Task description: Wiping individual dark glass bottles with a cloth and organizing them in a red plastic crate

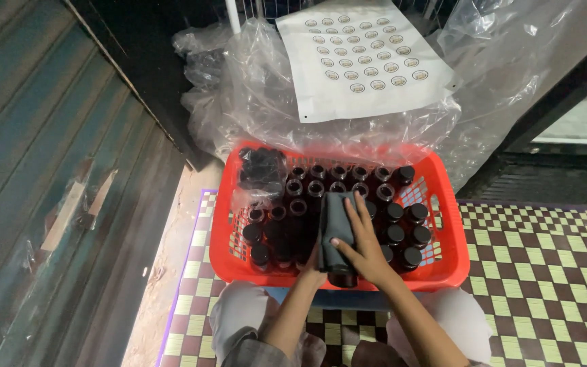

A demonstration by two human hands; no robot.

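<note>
A red plastic basket (443,224) stands on the mat before my knees, filled with several dark bottles (402,231), some capped in black and some uncapped. Over its near edge I hold one dark bottle (342,277) wrapped in a grey cloth (336,221). My right hand (361,245) presses the cloth around the bottle from the right. My left hand (312,270) supports it from the left and below, mostly hidden behind the cloth.
A white sheet of round stickers (361,58) lies on crumpled clear plastic bags (253,95) behind the basket. A small clear bag of black caps (261,170) sits in the basket's far left corner. A checkered woven mat (545,272) covers the floor; a corrugated metal shutter (49,170) stands left.
</note>
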